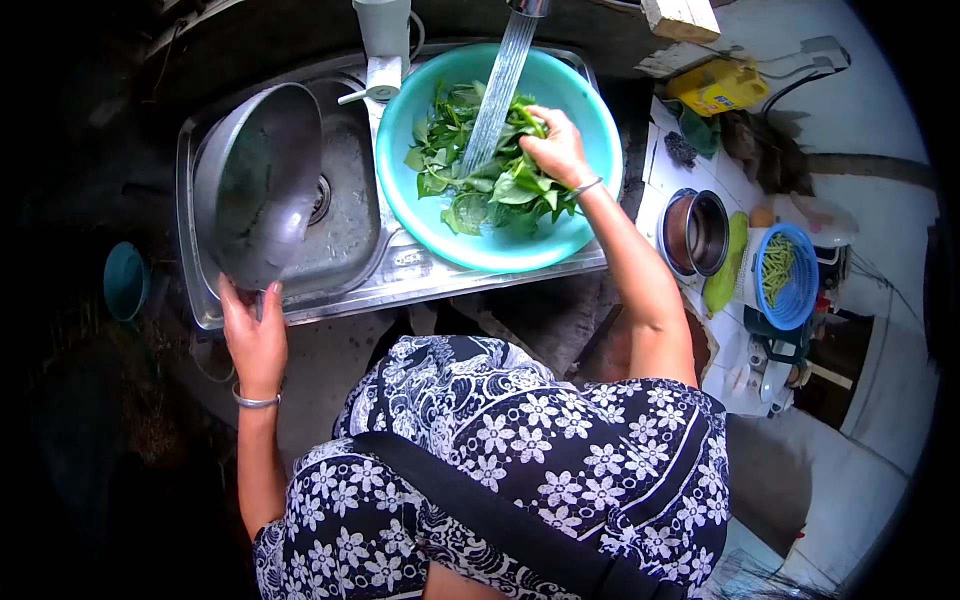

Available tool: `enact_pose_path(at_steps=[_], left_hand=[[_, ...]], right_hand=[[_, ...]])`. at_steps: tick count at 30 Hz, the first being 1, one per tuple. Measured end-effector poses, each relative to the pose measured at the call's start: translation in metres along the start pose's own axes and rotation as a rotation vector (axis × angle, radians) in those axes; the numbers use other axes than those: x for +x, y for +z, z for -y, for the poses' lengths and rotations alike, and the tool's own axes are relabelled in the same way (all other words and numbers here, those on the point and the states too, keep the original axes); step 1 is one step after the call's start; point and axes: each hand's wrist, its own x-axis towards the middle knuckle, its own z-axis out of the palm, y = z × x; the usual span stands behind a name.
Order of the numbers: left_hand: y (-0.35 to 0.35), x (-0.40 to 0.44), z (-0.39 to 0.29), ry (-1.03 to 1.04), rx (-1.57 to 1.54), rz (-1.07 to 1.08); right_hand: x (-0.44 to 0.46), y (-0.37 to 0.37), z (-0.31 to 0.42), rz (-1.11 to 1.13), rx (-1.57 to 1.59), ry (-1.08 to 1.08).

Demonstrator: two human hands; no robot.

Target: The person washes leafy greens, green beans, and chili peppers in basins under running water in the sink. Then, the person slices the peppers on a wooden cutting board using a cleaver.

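My left hand [254,330] grips the near rim of a large metal bowl [262,190], which is tilted on its side over the left sink basin [345,240]. My right hand [558,148] is closed on a bunch of leafy greens [520,185] in a wide turquoise basin [430,245]. More greens lie in the basin, to the left of that hand. Water [500,95] streams from a faucet [528,8] onto the greens.
A white jug [384,28] stands behind the sink. On the right are a metal pot [708,232], a long green vegetable [726,270], a blue basket [795,300] with green beans and a yellow bottle [718,88]. A teal bucket [126,281] is at the left.
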Motion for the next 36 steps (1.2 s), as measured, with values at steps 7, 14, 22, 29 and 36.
enact_pose_path(at_steps=[7,14,22,29,36], left_hand=[[-0.006,0.006,-0.014,0.364,0.545,-0.155],[0.003,0.0,-0.023,0.36,0.47,-0.117],[0.005,-0.006,-0.026,0.273,0.089,0.041],[0.023,-0.021,-0.065,-0.299,-0.569,0.431],[0.04,-0.024,-0.08,-0.53,-0.747,0.665]], right_hand=[[0.025,-0.053,0.033,-0.15,0.245,-0.061],[0.026,-0.053,0.042,-0.284,0.194,-0.083],[0.017,-0.077,0.056,-0.369,0.159,-0.113],[0.0,-0.134,0.118,-0.453,0.282,-0.186],[-0.02,-0.127,0.21,-0.457,0.294,-0.442]])
